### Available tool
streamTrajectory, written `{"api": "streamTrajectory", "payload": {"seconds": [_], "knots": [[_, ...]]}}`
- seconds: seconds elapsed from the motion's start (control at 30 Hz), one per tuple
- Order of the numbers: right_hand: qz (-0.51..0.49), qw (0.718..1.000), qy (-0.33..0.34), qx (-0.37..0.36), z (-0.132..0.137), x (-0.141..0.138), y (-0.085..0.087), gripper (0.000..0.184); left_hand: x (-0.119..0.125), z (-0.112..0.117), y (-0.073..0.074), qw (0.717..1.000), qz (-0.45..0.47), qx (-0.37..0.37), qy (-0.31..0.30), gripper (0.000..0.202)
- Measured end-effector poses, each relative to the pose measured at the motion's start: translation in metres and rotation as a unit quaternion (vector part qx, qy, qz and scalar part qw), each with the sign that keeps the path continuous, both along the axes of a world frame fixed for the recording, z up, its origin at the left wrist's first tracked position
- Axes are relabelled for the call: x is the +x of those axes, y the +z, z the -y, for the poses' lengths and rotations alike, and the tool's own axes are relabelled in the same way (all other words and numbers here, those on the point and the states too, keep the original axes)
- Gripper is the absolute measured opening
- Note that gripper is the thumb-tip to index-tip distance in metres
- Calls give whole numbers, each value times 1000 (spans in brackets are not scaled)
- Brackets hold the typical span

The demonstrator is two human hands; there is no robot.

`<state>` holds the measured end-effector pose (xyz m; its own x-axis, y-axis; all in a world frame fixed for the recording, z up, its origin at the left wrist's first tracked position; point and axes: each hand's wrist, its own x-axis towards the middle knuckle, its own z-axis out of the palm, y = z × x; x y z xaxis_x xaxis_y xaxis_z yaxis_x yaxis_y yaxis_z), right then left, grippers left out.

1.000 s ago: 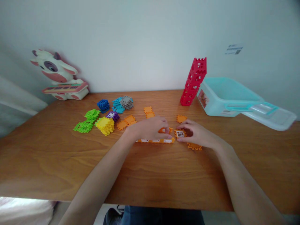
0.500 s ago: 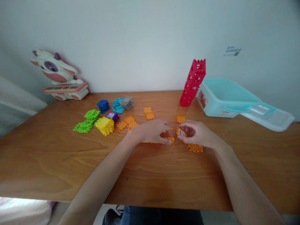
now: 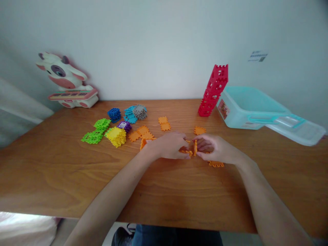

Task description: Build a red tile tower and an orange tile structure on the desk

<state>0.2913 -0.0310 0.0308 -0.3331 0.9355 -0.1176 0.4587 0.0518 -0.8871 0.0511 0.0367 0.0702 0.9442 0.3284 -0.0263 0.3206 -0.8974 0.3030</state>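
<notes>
My left hand (image 3: 171, 145) is closed over a row of joined orange interlocking tiles (image 3: 190, 153). Most of that piece is hidden under the palm. Between thumb and fingers, my right hand (image 3: 216, 147) pinches a single orange tile (image 3: 195, 147), held upright and edge-on beside the piece's right end. I cannot tell whether the two touch. Another orange tile (image 3: 216, 164) lies flat, partly under the right hand. Behind the hands lie one flat orange tile (image 3: 200, 130) and a pair of orange tiles (image 3: 165, 126). More orange tiles (image 3: 142, 130) lie left of my left hand.
To the left are green tiles (image 3: 92, 136) and yellow (image 3: 116, 136), purple (image 3: 125, 126), dark blue (image 3: 114, 114), light blue (image 3: 130, 114) and grey (image 3: 140, 112) stacks. A red tile tower (image 3: 212, 90), turquoise box (image 3: 230, 114) and cow-shaped toy keyboard (image 3: 74, 96) stand near the wall.
My right hand has turned its tile from showing its window face to edge-on and moved it closer to the left-hand piece. The view has shifted slightly.
</notes>
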Motion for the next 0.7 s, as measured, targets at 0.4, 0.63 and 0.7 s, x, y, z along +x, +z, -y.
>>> {"api": "streamTrajectory", "payload": {"seconds": [0.4,0.63,0.7], "knots": [[9,999,11,-32,-2,-1,2,31,-18,39,-21,983,120,82,109,33],[108,991,82,-21,-3,1,6,26,-20,37,-24,994,76,-16,71,27],[103,990,97,-25,-3,0,5,26,-25,34,-25,994,76,-50,52,23]]}}
